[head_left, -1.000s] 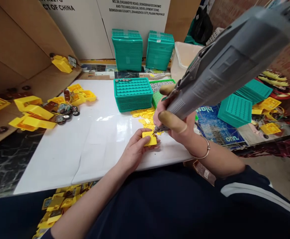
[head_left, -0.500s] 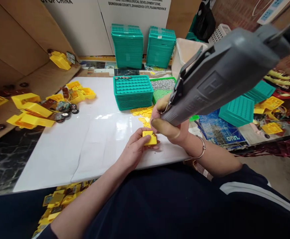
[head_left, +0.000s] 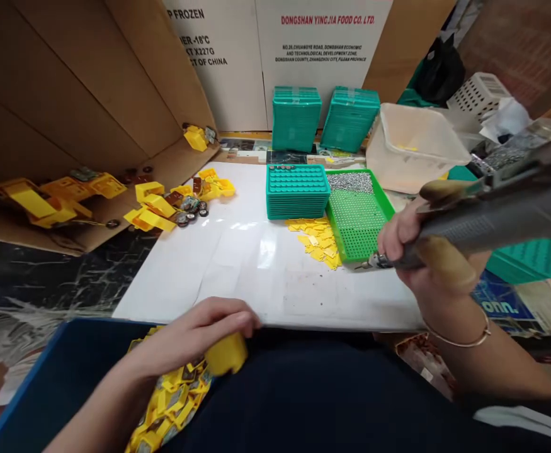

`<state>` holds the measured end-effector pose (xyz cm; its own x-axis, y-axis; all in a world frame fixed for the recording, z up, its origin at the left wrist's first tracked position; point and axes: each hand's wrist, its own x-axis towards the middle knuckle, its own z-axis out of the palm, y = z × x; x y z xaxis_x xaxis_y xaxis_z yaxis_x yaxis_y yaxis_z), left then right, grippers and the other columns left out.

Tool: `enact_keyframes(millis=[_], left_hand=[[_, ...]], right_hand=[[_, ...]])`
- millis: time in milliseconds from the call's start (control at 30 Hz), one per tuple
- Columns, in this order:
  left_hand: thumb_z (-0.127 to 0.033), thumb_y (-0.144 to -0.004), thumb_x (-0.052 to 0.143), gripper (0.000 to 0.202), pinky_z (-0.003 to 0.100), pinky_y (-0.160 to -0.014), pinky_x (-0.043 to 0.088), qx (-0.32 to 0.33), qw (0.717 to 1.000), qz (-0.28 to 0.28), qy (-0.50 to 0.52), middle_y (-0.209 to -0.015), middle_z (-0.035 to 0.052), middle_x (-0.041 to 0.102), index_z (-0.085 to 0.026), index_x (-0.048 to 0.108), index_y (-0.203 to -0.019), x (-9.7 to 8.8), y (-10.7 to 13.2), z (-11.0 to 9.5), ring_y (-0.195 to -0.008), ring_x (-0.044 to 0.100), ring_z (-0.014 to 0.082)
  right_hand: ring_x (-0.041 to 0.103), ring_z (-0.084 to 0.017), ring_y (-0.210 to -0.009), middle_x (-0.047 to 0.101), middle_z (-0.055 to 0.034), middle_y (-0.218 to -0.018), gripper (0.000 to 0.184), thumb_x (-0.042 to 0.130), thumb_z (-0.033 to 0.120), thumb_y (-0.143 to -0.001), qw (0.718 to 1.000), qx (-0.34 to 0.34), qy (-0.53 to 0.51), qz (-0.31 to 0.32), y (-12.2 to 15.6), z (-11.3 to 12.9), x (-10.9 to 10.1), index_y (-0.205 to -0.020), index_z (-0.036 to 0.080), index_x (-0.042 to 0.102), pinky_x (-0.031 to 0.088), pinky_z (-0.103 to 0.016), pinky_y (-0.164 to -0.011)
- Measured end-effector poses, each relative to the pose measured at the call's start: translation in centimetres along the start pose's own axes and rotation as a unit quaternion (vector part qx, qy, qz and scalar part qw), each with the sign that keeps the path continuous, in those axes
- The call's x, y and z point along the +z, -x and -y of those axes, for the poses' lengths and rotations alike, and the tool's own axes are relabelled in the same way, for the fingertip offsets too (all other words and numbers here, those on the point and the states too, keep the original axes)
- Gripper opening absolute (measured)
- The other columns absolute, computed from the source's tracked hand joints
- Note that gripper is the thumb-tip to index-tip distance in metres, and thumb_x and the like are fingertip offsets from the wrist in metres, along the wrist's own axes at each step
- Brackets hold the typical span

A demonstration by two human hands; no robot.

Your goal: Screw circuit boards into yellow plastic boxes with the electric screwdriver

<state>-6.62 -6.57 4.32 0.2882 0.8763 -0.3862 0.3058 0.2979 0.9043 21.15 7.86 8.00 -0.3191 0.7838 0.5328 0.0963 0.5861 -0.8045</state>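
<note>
My right hand (head_left: pixel 440 258) is wrapped round a grey electric screwdriver (head_left: pixel 487 214), whose bit points left near the front corner of a green basket (head_left: pixel 360 220). Tan finger covers sit on some of its fingers. At the table's front edge, my left hand (head_left: pixel 213 324) has its fingers closed on a small yellow plastic case (head_left: pixel 228 353), smeared by motion. Below that hand, a blue bin (head_left: pixel 62 358) holds many yellow cases (head_left: pixel 176 396). Silvery screws (head_left: pixel 351 182) fill the back of the green basket.
Flat yellow pieces (head_left: pixel 320 242) lie beside the basket. Stacked teal trays (head_left: pixel 298 192) stand behind them, with wrapped teal stacks (head_left: pixel 296 119) farther back. Yellow housings with wires and round parts (head_left: pixel 162 204) lie left, near a cardboard box (head_left: pixel 128 94). A translucent tub (head_left: pixel 412 151) stands back right.
My left hand has carried the yellow case left and down to the bin. The screwdriver has come away from the case, moved right and tilted lower. The view has shifted left.
</note>
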Motion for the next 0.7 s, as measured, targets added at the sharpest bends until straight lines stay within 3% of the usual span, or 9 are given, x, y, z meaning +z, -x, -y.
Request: enact_keyframes(millis=[67, 133, 200, 267, 333, 400, 500, 633, 700], left_hand=[[-0.042, -0.089, 0.053, 0.029, 0.029, -0.080, 0.048, 0.007, 0.997, -0.057, -0.053, -0.094, 0.0072, 0.073, -0.023, 0.076, -0.088, -2.4, 1.7, 0.4, -0.088, 0.065, 0.0249], [-0.043, -0.087, 0.056, 0.028, 0.029, -0.075, 0.048, 0.045, 0.978, -0.176, -0.106, -0.089, 0.0068, 0.073, -0.023, 0.076, -0.086, -4.2, 1.2, 0.4, -0.081, 0.064, 0.0246], [-0.041, -0.083, 0.060, 0.023, 0.028, -0.070, 0.045, 0.111, 0.930, -0.299, -0.182, -0.086, 0.0071, 0.071, -0.023, 0.075, -0.085, -5.6, -1.5, 0.1, -0.077, 0.061, 0.0240], [-0.036, -0.084, 0.058, 0.022, 0.031, -0.075, 0.043, 0.153, 0.872, -0.370, -0.280, -0.085, 0.0087, 0.069, -0.022, 0.074, -0.090, -7.0, -5.3, -0.5, -0.078, 0.061, 0.0246], [-0.032, -0.087, 0.050, 0.031, 0.036, -0.081, 0.043, 0.093, 0.813, -0.410, -0.403, -0.100, 0.0129, 0.068, -0.019, 0.070, -0.107, -8.7, -9.3, -1.3, -0.090, 0.062, 0.0290], [-0.032, -0.090, 0.041, 0.039, 0.041, -0.082, 0.043, -0.027, 0.755, -0.388, -0.528, -0.115, 0.0184, 0.065, -0.015, 0.065, -0.116, -10.5, -12.4, -2.0, -0.101, 0.061, 0.0343], [-0.029, -0.086, 0.041, 0.041, 0.046, -0.080, 0.043, -0.082, 0.741, -0.367, -0.555, -0.103, 0.0274, 0.067, -0.004, 0.068, -0.103, -12.4, -14.7, -2.5, -0.099, 0.061, 0.0415], [-0.032, -0.084, 0.043, 0.041, 0.047, -0.076, 0.044, -0.102, 0.729, -0.368, -0.568, -0.100, 0.0289, 0.069, -0.003, 0.069, -0.098, -12.4, -14.0, -2.1, -0.097, 0.062, 0.0439], [-0.033, -0.087, 0.039, 0.041, 0.044, -0.073, 0.044, -0.099, 0.724, -0.367, -0.576, -0.102, 0.0250, 0.070, -0.006, 0.069, -0.100, -11.2, -12.4, -1.6, -0.096, 0.064, 0.0413]], right_hand=[[0.043, -0.012, -0.042, 0.045, 0.0025, -0.064, 0.036, 0.062, 0.058, -0.076, 0.996, 0.005, -0.059, -0.064, -0.6, -1.0, 0.0, -0.098, 0.032, 0.053, 0.037, -0.031, -0.041], [0.045, -0.012, -0.045, 0.045, 0.0023, -0.065, 0.025, 0.067, 0.046, -0.076, 0.991, 0.015, -0.088, -0.098, -1.1, -1.7, 0.2, -0.089, 0.030, 0.054, 0.038, -0.031, -0.043], [0.050, -0.014, -0.051, 0.049, 0.0015, -0.070, 0.019, 0.069, 0.037, -0.076, 0.989, 0.011, -0.094, -0.116, -1.4, -2.1, 0.4, -0.087, 0.030, 0.055, 0.043, -0.033, -0.048], [0.055, -0.015, -0.060, 0.053, 0.0009, -0.076, 0.019, 0.070, 0.032, -0.076, 0.989, -0.006, -0.086, -0.122, -1.5, -2.3, 0.4, -0.089, 0.030, 0.057, 0.048, -0.035, -0.058], [0.061, -0.018, -0.075, 0.058, -0.0002, -0.087, 0.022, 0.070, 0.033, -0.076, 0.990, -0.018, -0.071, -0.122, -1.6, -2.6, 0.4, -0.095, 0.032, 0.059, 0.052, -0.036, -0.069], [0.062, -0.020, -0.095, 0.061, -0.0014, -0.105, 0.036, 0.071, 0.037, -0.075, 0.990, -0.019, -0.055, -0.127, -1.6, -3.1, 0.1, -0.108, 0.034, 0.058, 0.054, -0.037, -0.079], [0.057, -0.022, -0.114, 0.054, -0.0022, -0.128, 0.057, 0.072, 0.042, -0.073, 0.987, -0.022, -0.015, -0.161, -1.4, -3.9, -0.5, -0.126, 0.036, 0.051, 0.052, -0.040, -0.093], [0.058, -0.023, -0.113, 0.055, -0.0050, -0.125, 0.052, 0.068, 0.041, -0.079, 0.970, -0.078, 0.038, -0.227, -0.8, -3.9, -1.7, -0.127, 0.033, 0.051, 0.046, -0.042, -0.100], [0.058, -0.024, -0.112, 0.055, -0.0062, -0.124, 0.051, 0.064, 0.044, -0.081, 0.976, -0.095, 0.055, -0.188, -0.5, -3.4, -2.1, -0.129, 0.032, 0.050, 0.048, -0.042, -0.096]])
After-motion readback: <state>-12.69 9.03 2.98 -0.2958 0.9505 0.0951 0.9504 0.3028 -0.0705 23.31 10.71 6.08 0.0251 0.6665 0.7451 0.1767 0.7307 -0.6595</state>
